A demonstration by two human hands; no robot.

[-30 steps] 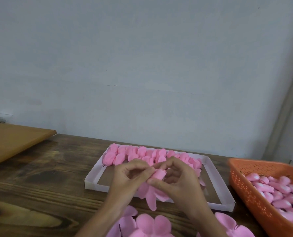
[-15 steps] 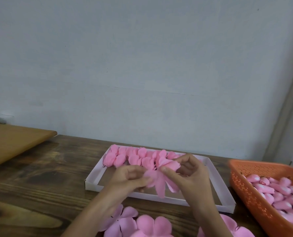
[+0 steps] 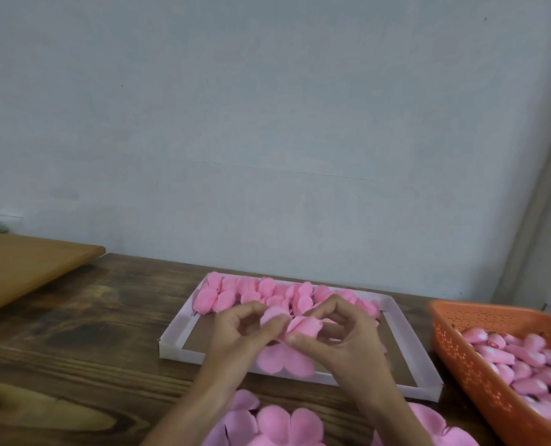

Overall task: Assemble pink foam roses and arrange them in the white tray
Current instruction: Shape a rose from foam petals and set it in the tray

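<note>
Softly rounded pink foam rose [image 3: 285, 358]

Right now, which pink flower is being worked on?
The rose pinched between left hand and right hand; the others lie in the tray's far row or flat on the table.

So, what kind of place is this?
Probably a small handcraft workspace: a wooden table against a bare wall, a white tray holding pink foam roses, and an orange basket full of pink pieces.

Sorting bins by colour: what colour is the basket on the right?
The basket is orange; head view.
</note>
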